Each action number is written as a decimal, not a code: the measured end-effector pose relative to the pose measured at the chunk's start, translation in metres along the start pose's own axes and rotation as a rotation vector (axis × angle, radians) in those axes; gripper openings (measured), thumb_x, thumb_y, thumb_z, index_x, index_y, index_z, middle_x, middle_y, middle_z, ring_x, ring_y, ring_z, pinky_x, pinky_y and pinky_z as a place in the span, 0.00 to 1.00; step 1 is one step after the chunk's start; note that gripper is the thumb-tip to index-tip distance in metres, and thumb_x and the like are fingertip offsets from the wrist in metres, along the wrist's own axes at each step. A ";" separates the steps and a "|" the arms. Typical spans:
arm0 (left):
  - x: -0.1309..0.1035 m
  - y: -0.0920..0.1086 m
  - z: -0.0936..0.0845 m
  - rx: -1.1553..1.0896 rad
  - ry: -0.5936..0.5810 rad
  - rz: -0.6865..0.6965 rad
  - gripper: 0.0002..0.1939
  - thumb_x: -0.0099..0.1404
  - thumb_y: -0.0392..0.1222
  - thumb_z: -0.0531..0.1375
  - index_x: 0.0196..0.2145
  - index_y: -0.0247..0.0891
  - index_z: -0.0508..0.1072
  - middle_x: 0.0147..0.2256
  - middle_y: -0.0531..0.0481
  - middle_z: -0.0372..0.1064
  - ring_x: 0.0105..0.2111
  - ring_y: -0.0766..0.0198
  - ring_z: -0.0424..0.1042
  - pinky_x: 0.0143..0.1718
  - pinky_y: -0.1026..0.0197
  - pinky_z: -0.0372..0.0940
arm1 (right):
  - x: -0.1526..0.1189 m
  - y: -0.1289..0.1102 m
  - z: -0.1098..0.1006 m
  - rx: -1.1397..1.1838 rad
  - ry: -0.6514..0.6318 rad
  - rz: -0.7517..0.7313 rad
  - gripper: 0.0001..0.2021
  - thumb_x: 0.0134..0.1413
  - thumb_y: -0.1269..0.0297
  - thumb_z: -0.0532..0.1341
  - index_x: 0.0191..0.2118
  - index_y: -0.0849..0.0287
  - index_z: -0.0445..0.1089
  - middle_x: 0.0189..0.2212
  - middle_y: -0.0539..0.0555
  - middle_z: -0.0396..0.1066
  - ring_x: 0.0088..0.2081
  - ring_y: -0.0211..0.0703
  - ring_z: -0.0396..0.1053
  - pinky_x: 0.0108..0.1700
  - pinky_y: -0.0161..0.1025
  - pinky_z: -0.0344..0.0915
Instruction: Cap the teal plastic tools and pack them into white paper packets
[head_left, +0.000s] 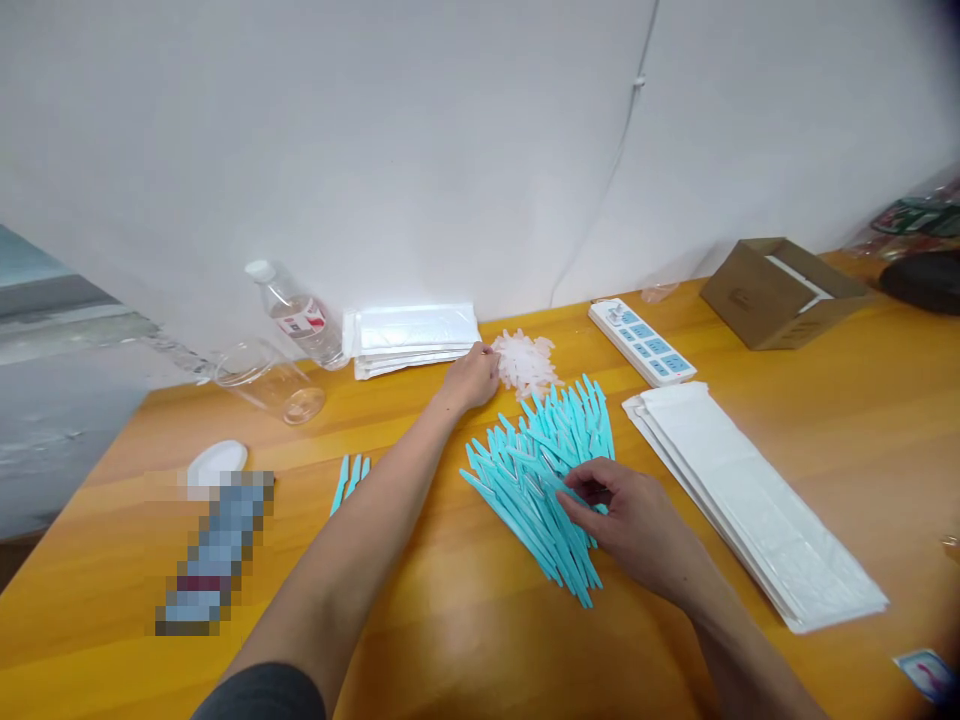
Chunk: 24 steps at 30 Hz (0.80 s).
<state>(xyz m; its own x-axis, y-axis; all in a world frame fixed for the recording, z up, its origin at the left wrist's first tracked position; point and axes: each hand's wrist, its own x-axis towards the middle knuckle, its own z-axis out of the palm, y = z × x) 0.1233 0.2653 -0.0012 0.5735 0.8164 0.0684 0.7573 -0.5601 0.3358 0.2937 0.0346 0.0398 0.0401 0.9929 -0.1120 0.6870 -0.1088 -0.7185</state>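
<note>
A large pile of turquoise plastic sticks [532,480] lies in the middle of the wooden table. Behind it is a heap of small translucent white pieces [525,362]. My left hand [474,375] reaches to the left edge of that heap, its fingers closed; what they hold, if anything, is too small to name. Over the right side of the turquoise pile hovers my right hand [611,505], thumb and fingers apart, with nothing seen between them. A few more turquoise sticks [351,478] lie left of my left forearm, partly hidden by it.
White packets lie at the back [416,330] and right [757,500]. A power strip [643,342] and cardboard box [780,295] stand behind. At left are a bottle [304,315], a clear jar [270,380], a white lid [217,463] and a pixelated object [217,550].
</note>
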 end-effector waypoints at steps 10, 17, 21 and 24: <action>0.013 -0.006 -0.013 -0.094 -0.069 -0.098 0.15 0.62 0.39 0.56 0.44 0.36 0.77 0.35 0.42 0.78 0.38 0.51 0.76 0.42 0.53 0.66 | 0.013 0.013 0.001 0.521 -0.210 0.168 0.16 0.54 0.51 0.65 0.38 0.61 0.73 0.31 0.52 0.74 0.31 0.39 0.70 0.32 0.35 0.65; -0.111 -0.006 -0.045 -0.908 0.033 -0.300 0.16 0.61 0.49 0.64 0.41 0.34 0.76 0.36 0.43 0.79 0.31 0.63 0.76 0.37 0.60 0.70 | 0.013 0.008 0.000 0.617 -0.426 0.120 0.20 0.58 0.48 0.61 0.43 0.62 0.74 0.27 0.49 0.68 0.28 0.35 0.65 0.32 0.35 0.63; -0.212 0.000 -0.040 -1.232 0.296 -0.591 0.18 0.55 0.49 0.70 0.40 0.34 0.78 0.35 0.43 0.80 0.31 0.64 0.76 0.36 0.61 0.72 | 0.015 -0.006 0.015 0.441 -0.491 0.013 0.20 0.61 0.48 0.59 0.45 0.59 0.74 0.29 0.48 0.67 0.29 0.36 0.60 0.32 0.34 0.59; -0.258 0.013 -0.026 -1.304 0.501 -0.763 0.18 0.53 0.47 0.72 0.38 0.33 0.80 0.34 0.43 0.80 0.30 0.64 0.77 0.36 0.62 0.73 | 0.018 -0.021 0.031 0.358 -0.564 -0.042 0.20 0.62 0.47 0.57 0.41 0.59 0.76 0.28 0.48 0.65 0.29 0.37 0.57 0.33 0.35 0.56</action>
<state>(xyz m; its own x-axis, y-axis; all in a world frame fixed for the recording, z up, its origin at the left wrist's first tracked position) -0.0234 0.0511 0.0100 -0.1547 0.9460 -0.2850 -0.1197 0.2684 0.9559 0.2577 0.0528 0.0314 -0.4340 0.8300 -0.3504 0.3921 -0.1762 -0.9029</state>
